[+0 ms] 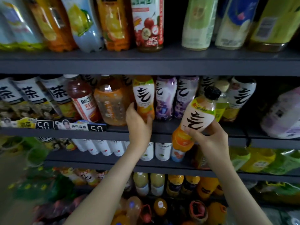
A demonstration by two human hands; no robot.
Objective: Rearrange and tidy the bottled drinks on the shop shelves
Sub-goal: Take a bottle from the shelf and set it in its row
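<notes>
Top shelf: bottles cropped above.

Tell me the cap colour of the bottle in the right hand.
Black cap on the tilted bottle; the head view shows it.

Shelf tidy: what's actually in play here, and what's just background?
In play: left hand gripping the orange bottle standing on the middle shelf; right hand holding the black-capped bottle, tilted, in front of the shelf.

Background: purple bottles, cherry bottle, price tags, tea bottles.
</notes>
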